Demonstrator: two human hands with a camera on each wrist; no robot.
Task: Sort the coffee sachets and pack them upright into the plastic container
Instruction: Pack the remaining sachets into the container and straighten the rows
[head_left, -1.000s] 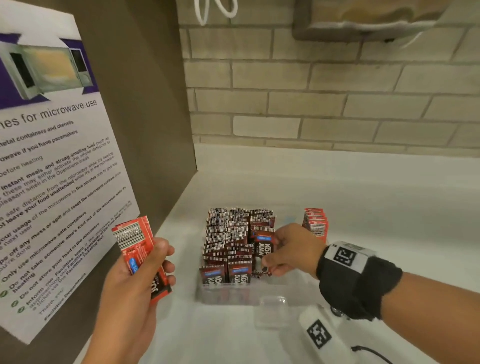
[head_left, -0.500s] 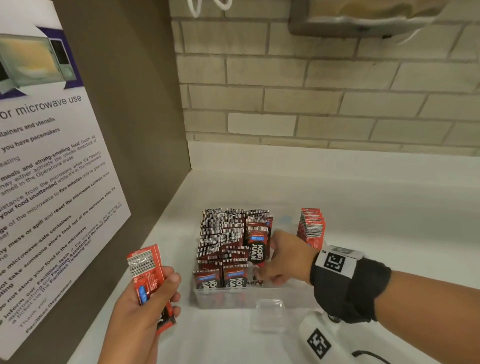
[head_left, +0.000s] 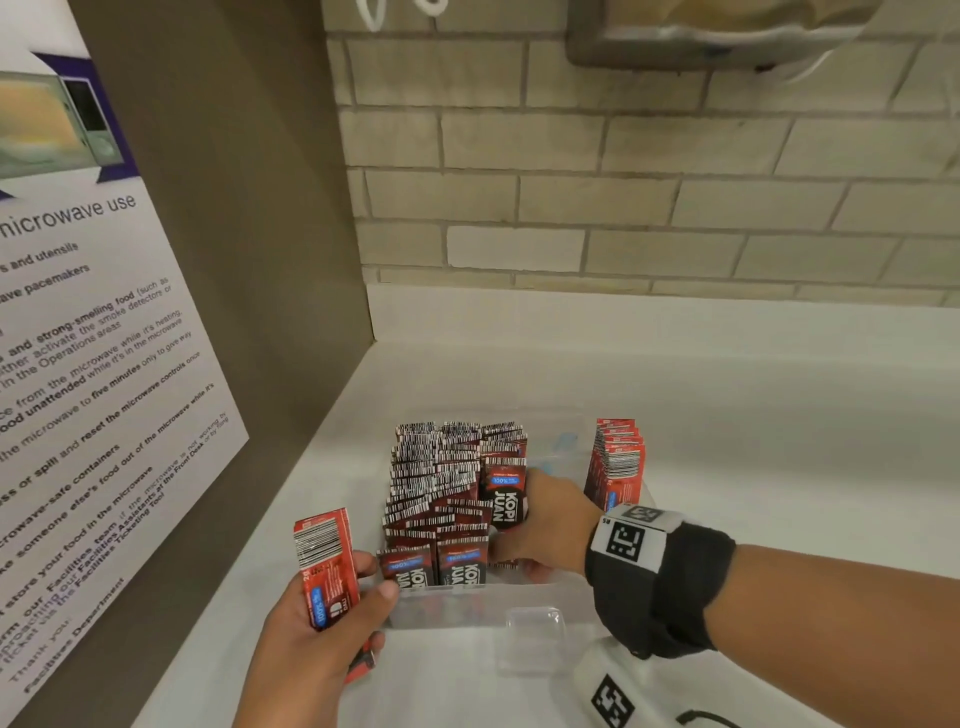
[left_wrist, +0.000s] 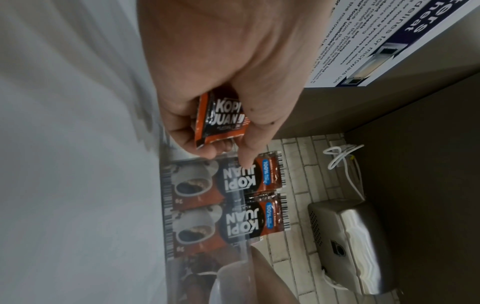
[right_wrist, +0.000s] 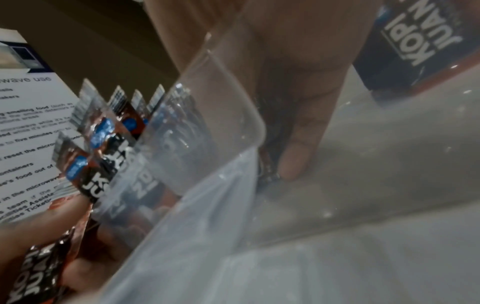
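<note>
**Sachets Half Packed, One Bundle Still in Hand**

The clear plastic container (head_left: 540, 605) sat on the white counter (head_left: 753, 415), near the six o'clock edge of the head view. Its nine o'clock half was packed with upright dark coffee sachets (head_left: 441, 483), barcode ends up. The right hand (head_left: 545, 525) reached down inside at the packed rows' three o'clock side, fingers against a dark "KOPI JUAN" sachet (head_left: 503, 493); through the container wall the right wrist view showed a straight finger (right_wrist: 298, 144) pointing to the floor, but whether the hand pinched anything could not be told. The left hand (head_left: 311, 639), at seven o'clock of the container, gripped a small bundle of red sachets (head_left: 326, 566) between thumb and fingers. Another stack of red sachets (head_left: 615, 462) stood at the container's two o'clock corner. A microwave-use poster (head_left: 88, 364) hung at nine o'clock.
</note>
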